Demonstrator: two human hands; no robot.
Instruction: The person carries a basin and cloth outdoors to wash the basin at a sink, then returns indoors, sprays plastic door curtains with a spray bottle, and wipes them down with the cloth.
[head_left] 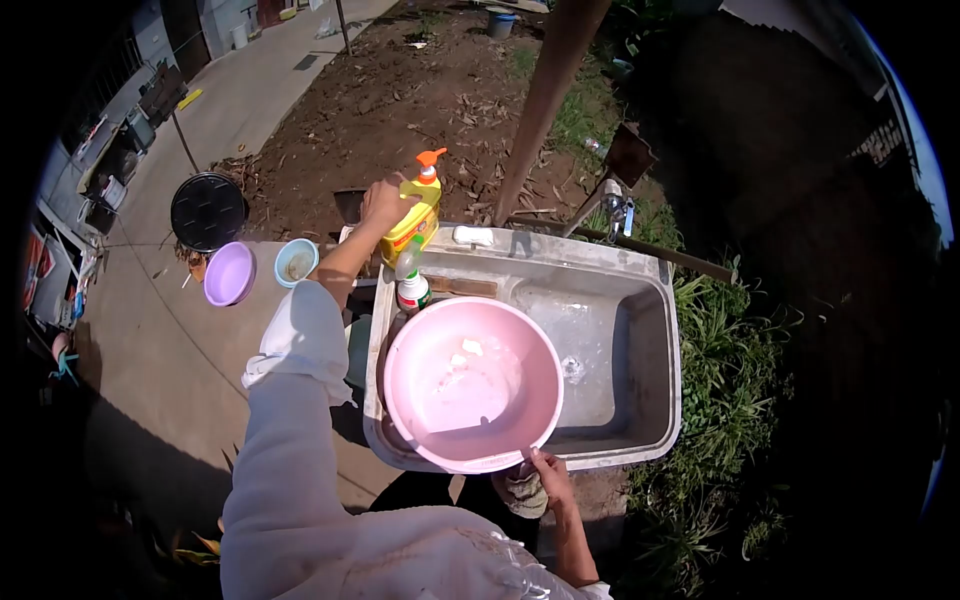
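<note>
My left hand (388, 203) is closed around the upper part of a yellow pump bottle (418, 222) with an orange pump head, at the sink's back left corner. Just in front of that bottle stands a smaller bottle (412, 290) with a green and white label. A pink basin (545, 400) rests over the left side of the grey stone sink (655, 400), with a little water and small white bits in it. At the basin's near rim, my right hand (553, 480) pinches the edge. A crumpled greyish cloth (522, 495) hangs by its fingers.
A white bar (473, 236) lies on the sink's back ledge, and a metal tap (615, 212) rises behind it. A wooden post (550, 100) stands beyond. On the ground at left are a purple basin (230, 274), a light blue basin (297, 262) and a black round lid (208, 212).
</note>
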